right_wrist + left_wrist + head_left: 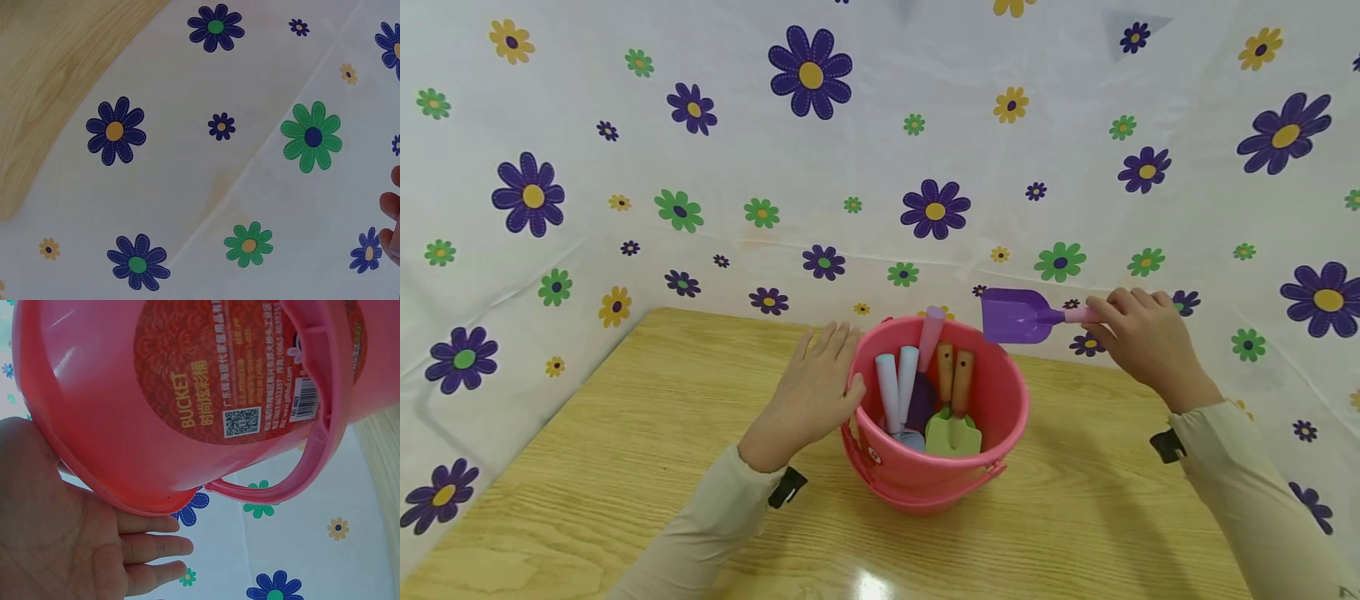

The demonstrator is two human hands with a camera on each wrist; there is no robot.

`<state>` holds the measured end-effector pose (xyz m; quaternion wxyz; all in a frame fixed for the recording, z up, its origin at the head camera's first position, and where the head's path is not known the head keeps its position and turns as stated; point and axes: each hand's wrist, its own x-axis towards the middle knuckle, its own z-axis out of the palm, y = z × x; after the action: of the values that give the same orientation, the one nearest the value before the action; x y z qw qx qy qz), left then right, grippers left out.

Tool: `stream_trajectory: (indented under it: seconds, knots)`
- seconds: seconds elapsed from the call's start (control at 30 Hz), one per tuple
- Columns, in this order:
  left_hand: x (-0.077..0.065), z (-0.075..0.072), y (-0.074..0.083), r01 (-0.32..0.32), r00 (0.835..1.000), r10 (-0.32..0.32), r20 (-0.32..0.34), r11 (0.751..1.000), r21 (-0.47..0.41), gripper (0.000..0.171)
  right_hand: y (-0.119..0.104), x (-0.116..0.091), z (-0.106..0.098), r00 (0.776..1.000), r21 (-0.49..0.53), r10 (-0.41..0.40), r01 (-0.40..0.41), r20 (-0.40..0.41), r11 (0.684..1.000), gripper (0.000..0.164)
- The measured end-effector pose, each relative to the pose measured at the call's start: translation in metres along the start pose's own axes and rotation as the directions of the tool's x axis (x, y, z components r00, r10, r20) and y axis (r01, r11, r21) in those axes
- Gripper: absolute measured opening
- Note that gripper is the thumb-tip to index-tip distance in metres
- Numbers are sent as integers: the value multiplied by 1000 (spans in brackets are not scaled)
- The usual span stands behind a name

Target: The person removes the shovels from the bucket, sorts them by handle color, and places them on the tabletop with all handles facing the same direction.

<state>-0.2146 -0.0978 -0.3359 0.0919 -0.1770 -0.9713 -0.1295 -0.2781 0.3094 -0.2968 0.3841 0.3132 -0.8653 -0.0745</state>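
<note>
A pink bucket [913, 483] stands upright on the wooden table. My left hand [811, 390] rests at the left side of its rim, fingers straight; the left wrist view shows the open palm [75, 544] beside the bucket wall [100, 444]. To the right, above rim level, my right hand [1150, 337] grips the pink handle of a purple toy shovel [1017, 317], blade pointing left near the rim. Inside the bucket are tools with light blue handles [889, 392], a pink-handled one [931, 333] and green shovels [953, 433] with brown handles. Only fingertips [390, 206] show in the right wrist view.
A white sheet with printed flowers [810, 75] hangs behind and at the sides. The wooden tabletop [587, 450] extends around the bucket. The bucket's handle [306, 469] hangs down its outer side, by a red label [206, 375].
</note>
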Motion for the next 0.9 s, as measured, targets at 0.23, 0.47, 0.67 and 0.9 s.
stream_trajectory:
  seconds: [0.23, 0.47, 0.67, 0.9]
  knots:
    - [0, 1, 0, 2, 1000, -2, 5, 1000, -3, 62, 9, -14, 3, 999, -22, 46, -45, 29, 999, 21]
    - [-1, -1, 1, 4, 1000, -4, 9, 1000, -9, 62, 17, -30, 7, 996, -29, 67, -66, 54, 997, 64]
    - [-1, -1, 1, 3, 1000, -3, 14, 1000, -3, 63, 21, -39, 10, 995, -22, 74, -73, 61, 997, 61]
    - [-1, 0, 0, 1, 1000, -1, 12, 1000, 11, 63, 24, -48, 16, 991, -10, 101, -101, 87, 995, 65]
